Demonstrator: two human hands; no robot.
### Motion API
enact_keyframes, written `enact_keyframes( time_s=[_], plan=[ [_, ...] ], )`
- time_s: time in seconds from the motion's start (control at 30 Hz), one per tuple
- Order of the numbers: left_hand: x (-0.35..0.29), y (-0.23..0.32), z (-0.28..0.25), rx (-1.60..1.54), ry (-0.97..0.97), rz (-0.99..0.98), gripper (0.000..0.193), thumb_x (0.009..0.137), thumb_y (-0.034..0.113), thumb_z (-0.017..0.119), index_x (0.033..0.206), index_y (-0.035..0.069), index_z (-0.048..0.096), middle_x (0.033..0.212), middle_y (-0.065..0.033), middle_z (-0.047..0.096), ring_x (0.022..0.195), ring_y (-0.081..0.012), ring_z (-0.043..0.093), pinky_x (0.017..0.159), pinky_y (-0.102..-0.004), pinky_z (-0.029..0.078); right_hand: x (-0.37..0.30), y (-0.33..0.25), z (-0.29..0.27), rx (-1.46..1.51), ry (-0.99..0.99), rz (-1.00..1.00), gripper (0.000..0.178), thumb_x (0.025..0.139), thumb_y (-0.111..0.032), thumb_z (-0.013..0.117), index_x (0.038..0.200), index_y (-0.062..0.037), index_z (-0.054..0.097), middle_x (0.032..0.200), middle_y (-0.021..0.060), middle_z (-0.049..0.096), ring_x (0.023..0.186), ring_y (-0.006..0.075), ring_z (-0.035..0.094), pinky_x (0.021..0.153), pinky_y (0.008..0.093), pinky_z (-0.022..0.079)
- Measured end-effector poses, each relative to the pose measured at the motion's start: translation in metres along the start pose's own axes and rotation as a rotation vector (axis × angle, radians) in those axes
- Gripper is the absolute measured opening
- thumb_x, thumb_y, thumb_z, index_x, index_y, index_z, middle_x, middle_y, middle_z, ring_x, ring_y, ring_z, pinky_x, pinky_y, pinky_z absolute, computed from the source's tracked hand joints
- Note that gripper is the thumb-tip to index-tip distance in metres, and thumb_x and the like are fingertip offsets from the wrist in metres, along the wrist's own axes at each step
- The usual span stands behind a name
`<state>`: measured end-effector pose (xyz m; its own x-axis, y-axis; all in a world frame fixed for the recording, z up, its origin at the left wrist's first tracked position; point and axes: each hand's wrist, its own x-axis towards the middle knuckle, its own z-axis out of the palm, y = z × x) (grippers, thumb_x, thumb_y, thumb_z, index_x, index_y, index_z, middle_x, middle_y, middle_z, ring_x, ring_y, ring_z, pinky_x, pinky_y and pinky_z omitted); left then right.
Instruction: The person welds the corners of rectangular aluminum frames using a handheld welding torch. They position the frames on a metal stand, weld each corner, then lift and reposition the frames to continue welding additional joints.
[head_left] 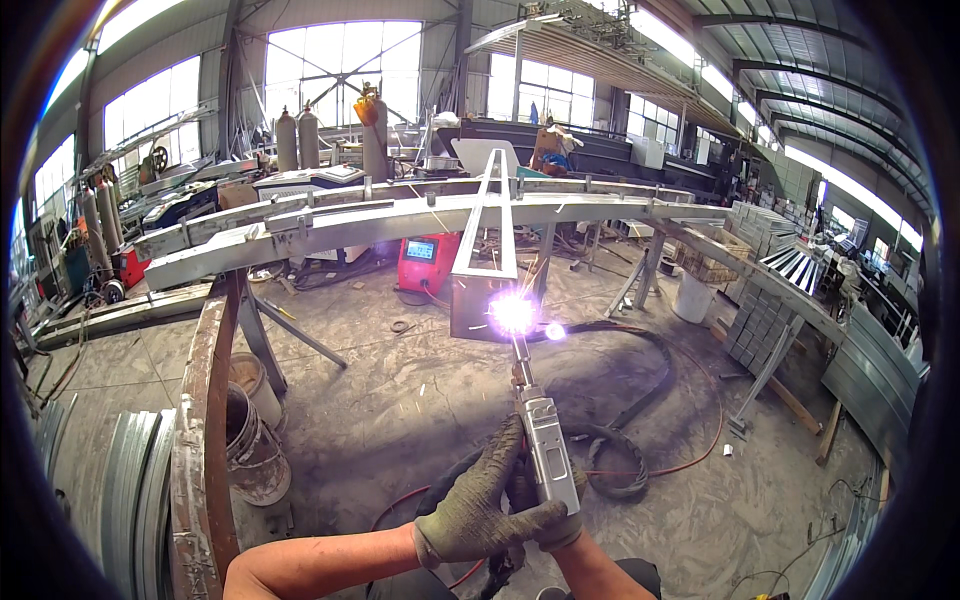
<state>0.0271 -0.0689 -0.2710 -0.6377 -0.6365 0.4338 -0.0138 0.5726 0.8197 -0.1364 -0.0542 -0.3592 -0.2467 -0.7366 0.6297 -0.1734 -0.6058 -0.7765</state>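
A silver handheld welding gun (548,452) points away from me, its narrow nozzle reaching a bright white-violet flash with sparks. The flash is at the near end of a metal frame (507,240), whose long bars run away from me across the beams; glare hides the exact contact spot. My left hand (475,512), in a dark green work glove, is closed against the gun's left side. My right hand (562,532), also gloved, is closed round the gun's rear underside, mostly hidden by the gun and the left glove.
Long metal beams (380,222) on trestles cross ahead. A red machine with a screen (424,262) stands beneath them. A dark hose (640,400) loops over the floor. Buckets (258,450) stand at left, beside a rusty beam (203,430). Stacked metal tubes (765,320) lie right.
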Motion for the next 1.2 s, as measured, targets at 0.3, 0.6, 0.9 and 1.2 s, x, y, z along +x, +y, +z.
enact_keyframes(
  time_s=[0.3,0.6,0.9,1.2],
  plan=[
    [0.000,0.003,-0.001,0.009,-0.032,-0.004,0.122,0.096,0.046,0.087,0.175,-0.007,0.011,0.176,-0.0286,0.032,0.164,-0.0373,0.036,0.133,-0.0470,0.034,-0.001,-0.002,-0.002,-0.019,-0.014,-0.005,0.012,0.097,-0.005,0.077,0.107,0.0013,0.074,0.092,0.0102,0.074,0.079,0.0232,0.074,0.068,0.0377,0.058],
    [0.000,-0.008,0.003,0.018,-0.024,0.047,0.125,0.096,0.048,0.087,0.175,-0.007,0.007,0.175,-0.0295,0.033,0.162,-0.0373,0.039,0.132,-0.0459,0.036,-0.002,-0.005,-0.005,-0.036,-0.028,-0.011,0.012,0.097,-0.006,0.076,0.107,0.0009,0.075,0.090,0.0096,0.074,0.077,0.0231,0.074,0.067,0.0380,0.057],
    [-0.002,0.008,0.001,-0.076,-0.027,-0.041,0.114,0.097,0.034,0.088,0.176,-0.005,0.015,0.176,-0.0283,0.033,0.165,-0.0336,0.034,0.132,-0.0454,0.034,-0.001,-0.022,-0.006,-0.024,-0.035,0.045,0.012,0.098,-0.007,0.076,0.106,0.0007,0.075,0.091,0.0094,0.075,0.078,0.0231,0.075,0.068,0.0378,0.058],
    [-0.005,0.006,0.005,-0.075,-0.029,-0.123,0.116,0.096,0.034,0.090,0.176,-0.004,0.015,0.176,-0.0275,0.035,0.163,-0.0328,0.038,0.131,-0.0450,0.036,-0.002,-0.016,-0.005,0.033,-0.013,0.051,0.014,0.099,-0.009,0.076,0.109,0.0013,0.076,0.094,0.0101,0.077,0.082,0.0232,0.077,0.071,0.0366,0.060]
  ],
)
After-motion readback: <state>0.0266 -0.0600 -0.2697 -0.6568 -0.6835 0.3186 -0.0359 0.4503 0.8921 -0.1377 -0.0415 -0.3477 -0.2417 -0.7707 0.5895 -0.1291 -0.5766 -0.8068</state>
